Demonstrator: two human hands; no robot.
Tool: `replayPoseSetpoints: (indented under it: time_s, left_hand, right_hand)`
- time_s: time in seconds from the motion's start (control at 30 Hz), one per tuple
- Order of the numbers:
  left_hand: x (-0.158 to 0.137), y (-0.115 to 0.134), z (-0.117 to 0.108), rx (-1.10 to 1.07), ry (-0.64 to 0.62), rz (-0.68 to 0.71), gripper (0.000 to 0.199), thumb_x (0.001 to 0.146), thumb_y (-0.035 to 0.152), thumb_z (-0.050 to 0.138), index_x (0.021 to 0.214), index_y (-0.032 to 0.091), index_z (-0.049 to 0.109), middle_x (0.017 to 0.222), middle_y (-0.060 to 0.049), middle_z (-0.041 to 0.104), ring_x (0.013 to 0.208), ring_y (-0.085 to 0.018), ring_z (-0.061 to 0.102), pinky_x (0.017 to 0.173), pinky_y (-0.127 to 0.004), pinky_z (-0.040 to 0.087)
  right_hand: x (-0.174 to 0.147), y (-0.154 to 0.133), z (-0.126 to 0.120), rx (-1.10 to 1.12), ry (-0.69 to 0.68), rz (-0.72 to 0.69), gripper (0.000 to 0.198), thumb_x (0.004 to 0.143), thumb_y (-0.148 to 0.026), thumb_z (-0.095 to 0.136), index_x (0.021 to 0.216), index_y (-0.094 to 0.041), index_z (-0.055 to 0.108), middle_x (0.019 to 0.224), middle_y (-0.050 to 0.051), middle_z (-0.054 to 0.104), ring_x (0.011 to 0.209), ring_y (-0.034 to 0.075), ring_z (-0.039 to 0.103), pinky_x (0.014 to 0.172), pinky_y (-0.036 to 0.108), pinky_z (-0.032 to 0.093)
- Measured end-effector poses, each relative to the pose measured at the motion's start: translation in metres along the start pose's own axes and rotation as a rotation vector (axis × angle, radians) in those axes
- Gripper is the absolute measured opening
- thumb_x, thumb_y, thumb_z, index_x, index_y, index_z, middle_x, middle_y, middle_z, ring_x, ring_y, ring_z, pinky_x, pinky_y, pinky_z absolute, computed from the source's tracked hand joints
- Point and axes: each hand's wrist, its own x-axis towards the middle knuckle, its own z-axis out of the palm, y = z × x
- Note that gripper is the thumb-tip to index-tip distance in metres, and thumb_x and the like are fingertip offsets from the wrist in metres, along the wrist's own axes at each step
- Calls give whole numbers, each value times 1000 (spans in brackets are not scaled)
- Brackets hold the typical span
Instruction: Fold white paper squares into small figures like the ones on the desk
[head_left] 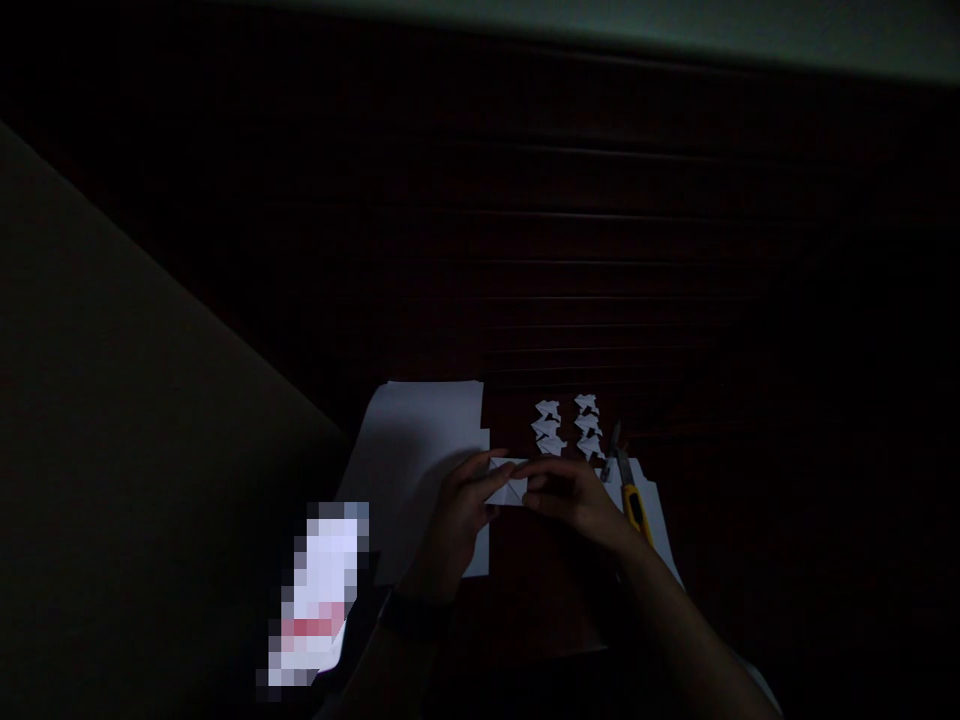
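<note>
A small piece of white paper (508, 491) with diagonal crease lines is held between both hands above the dark table. My left hand (466, 492) grips its left side, thumb lying across the front. On the right, my right hand (566, 488) pinches the paper's right edge between thumb and fingers. Just beyond the hands, several small folded paper figures (549, 428) lie in two short columns. A yellow utility knife (636, 510) rests right of my right hand, partly behind the forearm.
Large white paper sheets (420, 430) lie to the left, partly under my left hand. More white paper (660, 515) lies beneath the knife, beside a small dark tool (613, 450). A bright, pixelated screen-like object (322, 570) stands at lower left. Dark slatted wood (555, 230) rises behind.
</note>
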Motion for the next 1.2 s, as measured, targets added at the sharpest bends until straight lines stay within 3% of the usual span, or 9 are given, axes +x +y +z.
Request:
replayPoseSetpoints:
  time_s: [0.17, 0.6, 1.2]
  left_hand:
    - [2, -1, 1, -30, 40, -8, 36, 74, 39, 64, 107, 24, 62, 109, -7, 64, 93, -22, 62, 58, -24, 49]
    - [-3, 1, 2, -51, 99, -25, 25, 72, 38, 66, 92, 23, 65, 95, -3, 66, 86, -19, 62, 57, -22, 46]
    - [1, -3, 1, -16, 139, -55, 28, 68, 40, 69, 89, 22, 68, 91, -4, 67, 82, -19, 61, 55, -22, 44]
  right_hand:
    - [-1, -2, -1, -7, -23, 5, 33, 72, -22, 68, 105, -23, 65, 90, 3, 64, 84, 18, 58, 77, 30, 44]
    - [0, 1, -2, 25, -60, 12, 40, 68, -18, 71, 107, -23, 64, 84, 1, 63, 79, 16, 57, 72, 28, 44]
    - [0, 1, -1, 66, -6, 46, 27, 75, -21, 65, 102, -22, 67, 82, 1, 64, 78, 16, 57, 72, 27, 43]
